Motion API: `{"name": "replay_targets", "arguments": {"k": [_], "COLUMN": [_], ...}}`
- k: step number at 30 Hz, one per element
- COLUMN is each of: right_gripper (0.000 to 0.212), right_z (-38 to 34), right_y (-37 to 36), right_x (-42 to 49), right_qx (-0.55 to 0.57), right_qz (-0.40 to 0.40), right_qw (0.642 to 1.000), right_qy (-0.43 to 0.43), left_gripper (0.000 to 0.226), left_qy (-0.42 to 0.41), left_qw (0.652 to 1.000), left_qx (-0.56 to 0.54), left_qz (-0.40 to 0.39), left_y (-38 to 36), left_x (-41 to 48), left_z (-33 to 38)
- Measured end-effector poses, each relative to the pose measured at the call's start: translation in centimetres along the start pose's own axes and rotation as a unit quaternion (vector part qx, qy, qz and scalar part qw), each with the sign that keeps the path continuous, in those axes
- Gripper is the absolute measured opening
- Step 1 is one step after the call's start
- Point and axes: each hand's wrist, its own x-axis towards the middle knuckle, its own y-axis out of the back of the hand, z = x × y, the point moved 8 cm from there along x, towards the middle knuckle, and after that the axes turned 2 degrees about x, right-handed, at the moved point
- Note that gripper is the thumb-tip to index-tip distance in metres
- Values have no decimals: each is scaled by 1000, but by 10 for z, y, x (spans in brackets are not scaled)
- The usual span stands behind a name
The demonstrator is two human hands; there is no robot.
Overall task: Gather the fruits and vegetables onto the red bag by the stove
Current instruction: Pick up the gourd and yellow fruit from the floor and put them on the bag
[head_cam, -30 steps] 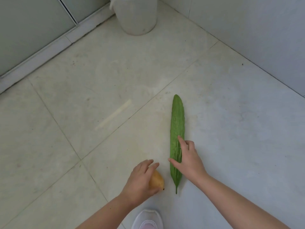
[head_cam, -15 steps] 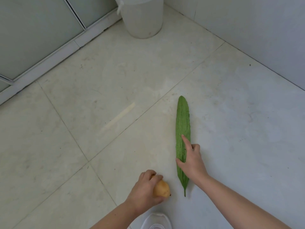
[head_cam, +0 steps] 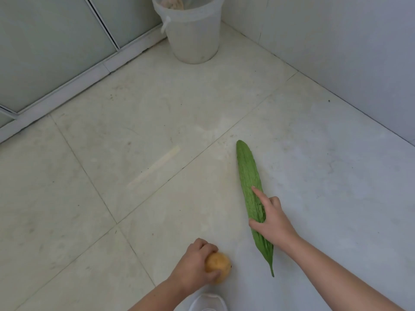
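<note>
A long green bumpy gourd (head_cam: 249, 176) lies on the tiled floor, its thin stem end pointing toward me. My right hand (head_cam: 272, 223) is wrapped around its lower half, thumb on the left side and forefinger stretched along the top. A small yellow-brown fruit (head_cam: 219, 265) sits in my left hand (head_cam: 194, 269), which is closed around it low near the floor. The red bag and the stove are out of view.
A white plastic bucket (head_cam: 193, 34) with a liner stands in the far corner, between the sliding-door track (head_cam: 74, 84) on the left and the white wall (head_cam: 336, 46) on the right. A white shoe tip (head_cam: 207, 303) shows at the bottom edge.
My left hand has closed more fully around the yellow fruit and drawn it nearer to me. My right hand has tightened its hold on the gourd, which now slants slightly. The camera has tilted up.
</note>
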Motion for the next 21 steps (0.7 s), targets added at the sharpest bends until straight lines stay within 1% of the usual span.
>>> {"name": "replay_targets", "arguments": {"k": [4, 7, 9, 13, 17, 21], "right_gripper": [81, 79, 74, 65, 61, 62], "right_z": [4, 2, -1, -8, -23, -46], "right_y": [0, -1, 2, 12, 31, 73], "right_x": [-6, -9, -9, -9, -12, -37], "right_qx": [-9, -6, -2, 32, 71, 123], "right_qz": [-5, 0, 12, 40, 40, 78], "right_qw": [1000, 1000, 1000, 998, 994, 986], "right_qy": [1, 11, 23, 45, 77, 79], "left_gripper": [55, 54, 51, 46, 44, 45], "left_qy": [-2, 7, 17, 26, 17, 25], "left_qw": [1000, 999, 997, 983, 967, 947], "left_qx": [-9, -31, -64, -135, -179, -221], "left_qz": [-16, 1, 31, 120, 181, 230], "left_y": [-9, -6, 3, 35, 75, 122], "left_x": [-4, -5, -5, -4, -5, -22], "left_z": [-1, -3, -5, 0, 22, 52]}}
